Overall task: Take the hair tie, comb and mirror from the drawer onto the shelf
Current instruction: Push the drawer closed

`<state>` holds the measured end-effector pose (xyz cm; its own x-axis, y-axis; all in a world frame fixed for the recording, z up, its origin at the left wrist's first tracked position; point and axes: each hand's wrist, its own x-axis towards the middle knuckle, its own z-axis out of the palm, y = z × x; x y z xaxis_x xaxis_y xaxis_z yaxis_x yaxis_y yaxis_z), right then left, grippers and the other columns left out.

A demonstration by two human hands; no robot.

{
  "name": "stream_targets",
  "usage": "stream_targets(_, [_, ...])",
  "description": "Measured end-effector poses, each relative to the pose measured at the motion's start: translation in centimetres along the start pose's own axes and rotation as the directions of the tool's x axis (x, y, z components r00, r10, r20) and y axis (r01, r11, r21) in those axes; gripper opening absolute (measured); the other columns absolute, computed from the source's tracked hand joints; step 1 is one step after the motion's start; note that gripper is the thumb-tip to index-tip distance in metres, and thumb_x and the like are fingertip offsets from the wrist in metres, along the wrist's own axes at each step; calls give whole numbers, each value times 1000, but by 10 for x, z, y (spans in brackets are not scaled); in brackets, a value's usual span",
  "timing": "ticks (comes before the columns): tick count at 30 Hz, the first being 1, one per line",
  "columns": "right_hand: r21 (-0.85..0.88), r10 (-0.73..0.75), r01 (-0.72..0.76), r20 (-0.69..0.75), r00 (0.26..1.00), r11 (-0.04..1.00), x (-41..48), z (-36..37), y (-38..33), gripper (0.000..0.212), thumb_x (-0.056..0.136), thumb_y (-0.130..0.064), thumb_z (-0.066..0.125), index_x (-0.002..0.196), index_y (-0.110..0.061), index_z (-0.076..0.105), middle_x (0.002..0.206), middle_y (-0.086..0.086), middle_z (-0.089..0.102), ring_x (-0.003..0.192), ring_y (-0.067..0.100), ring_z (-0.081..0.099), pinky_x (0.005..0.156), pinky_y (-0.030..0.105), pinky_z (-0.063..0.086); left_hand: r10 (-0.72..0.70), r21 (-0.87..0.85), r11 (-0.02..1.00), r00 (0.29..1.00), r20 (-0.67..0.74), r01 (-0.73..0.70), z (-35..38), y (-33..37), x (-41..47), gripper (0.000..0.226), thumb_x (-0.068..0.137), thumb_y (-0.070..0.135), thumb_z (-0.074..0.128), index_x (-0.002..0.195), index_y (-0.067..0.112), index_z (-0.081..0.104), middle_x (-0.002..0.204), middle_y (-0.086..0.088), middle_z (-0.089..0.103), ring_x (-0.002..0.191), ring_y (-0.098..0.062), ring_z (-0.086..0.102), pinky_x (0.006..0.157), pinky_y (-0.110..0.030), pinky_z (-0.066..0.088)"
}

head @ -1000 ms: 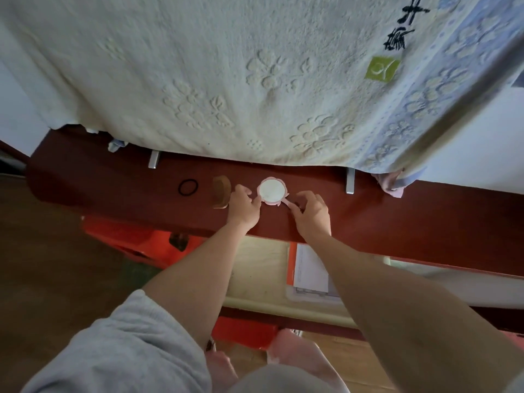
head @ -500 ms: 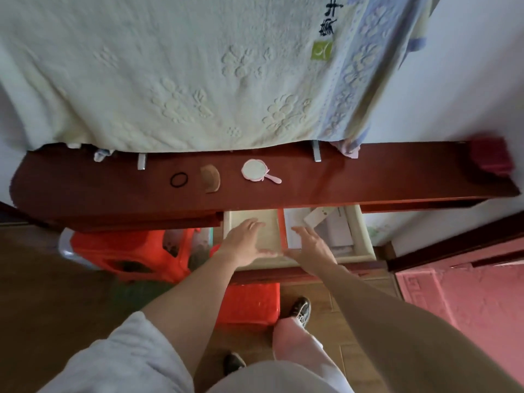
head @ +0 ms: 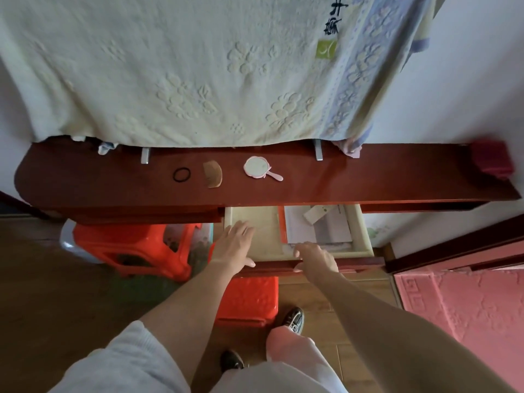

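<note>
On the dark red shelf (head: 368, 180) lie three things in a row: a black hair tie (head: 181, 175) on the left, a wooden comb (head: 212, 174) in the middle, and a small pink hand mirror (head: 258, 167) with its handle pointing right. Below the shelf the pale drawer (head: 364, 242) stands pulled out. My left hand (head: 236, 242) hovers flat over the drawer's left part, fingers spread, holding nothing. Over the drawer's front edge sits my right hand (head: 314, 258), also empty with fingers apart.
Papers and a white card (head: 314, 222) lie in the drawer's right part. A large pale towel (head: 198, 66) hangs over the shelf's back. A red box (head: 494, 161) sits at the shelf's right end. Orange plastic stools (head: 136, 248) stand on the floor at left, a pink mat (head: 465, 319) at right.
Both hands let go of the mirror on the shelf and came down to the open drawer's front. The camera pulled back; since half a second ago the hands have barely moved.
</note>
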<state>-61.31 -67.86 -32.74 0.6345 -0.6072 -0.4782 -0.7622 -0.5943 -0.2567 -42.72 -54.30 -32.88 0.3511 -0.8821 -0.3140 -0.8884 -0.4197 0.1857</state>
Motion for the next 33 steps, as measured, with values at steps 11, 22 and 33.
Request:
stream_targets(11, [-145, -108, 65, -311, 944, 987, 42, -17, -4, 89, 67, -33, 89, 140, -9, 43, 143, 10, 47, 133, 29, 45, 117, 37, 32, -59, 191, 980, 998, 12, 56, -12, -1, 34, 131, 74, 56, 81, 160, 10, -7, 170, -10, -12, 156, -35, -5, 127, -51, 4])
stream_targets(22, [-208, -116, 91, -113, 987, 974, 100, -46, 3, 116, 76, -53, 74, 159, -12, 4, 169, 3, 2, 155, 27, 0, 126, 40, 6, -138, 204, 969, 990, -13, 138, -4, -4, 82, 118, 86, 30, 78, 158, 6, -12, 169, -14, -8, 157, -28, 3, 127, -43, 13])
stream_targets(33, [-257, -251, 166, -343, 905, 952, 131, -41, 15, 81, 66, -41, 87, 134, -9, 55, 138, 8, 55, 117, 33, 53, 111, 46, 40, -98, 84, 989, 971, -217, 118, 12, -16, 98, 94, 93, 0, 64, 161, 15, 1, 170, -12, 5, 157, -24, 10, 127, -35, 11])
